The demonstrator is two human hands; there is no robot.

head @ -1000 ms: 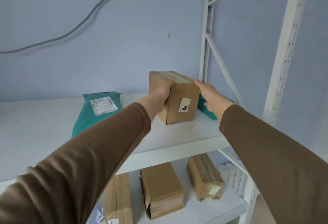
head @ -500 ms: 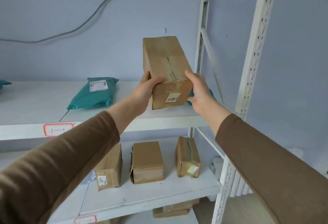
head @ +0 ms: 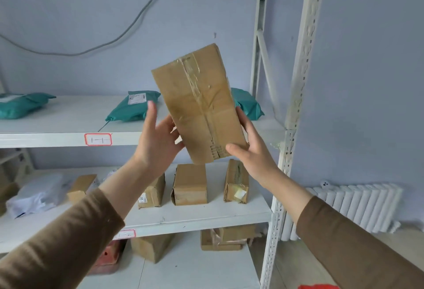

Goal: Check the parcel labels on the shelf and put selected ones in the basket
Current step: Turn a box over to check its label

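I hold a long brown cardboard box [head: 199, 103] in the air in front of the white shelf unit [head: 68, 138], its taped face turned toward me and tilted. My right hand [head: 250, 149] grips its lower right edge. My left hand [head: 158, 139] touches the lower left side with fingers spread. Its label is out of sight. Teal mailer bags [head: 135, 107] lie on the upper shelf, another teal bag [head: 249, 104] behind the box. A red item [head: 319, 286] shows at the bottom edge; I cannot tell whether it is the basket.
Three cardboard boxes [head: 190, 185] stand on the middle shelf, white bags [head: 39, 194] to their left. More boxes [head: 227, 239] and a red item [head: 107, 256] sit on the lowest shelf. A shelf upright [head: 296, 96] and a white radiator [head: 353, 208] are at right.
The box came off the upper shelf, toward me and lower, and turned so its taped face shows instead of the labelled end. My view pulled back and down.
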